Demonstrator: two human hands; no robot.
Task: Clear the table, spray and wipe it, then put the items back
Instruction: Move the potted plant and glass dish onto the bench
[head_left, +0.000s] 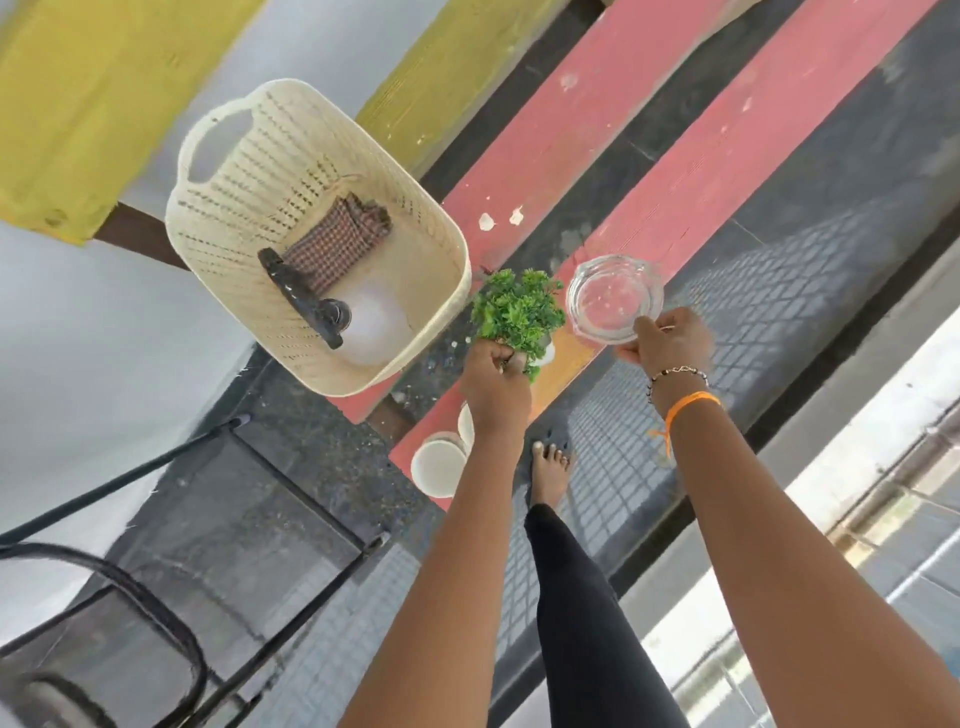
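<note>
My left hand grips a small green potted plant in a white pot, just above the pink slatted table. My right hand pinches the near rim of a clear glass dish over the table's right slat. A cream plastic basket stands at the table's left end. Inside it lie a checked cloth and a white spray bottle with a black trigger head. Two white round pots sit on the near slat under my left forearm.
A black metal chair stands at the lower left on the dark floor. My bare foot and black-clad leg are beneath the table's near end. Yellow slats lie at the far left. A low wall runs along the right.
</note>
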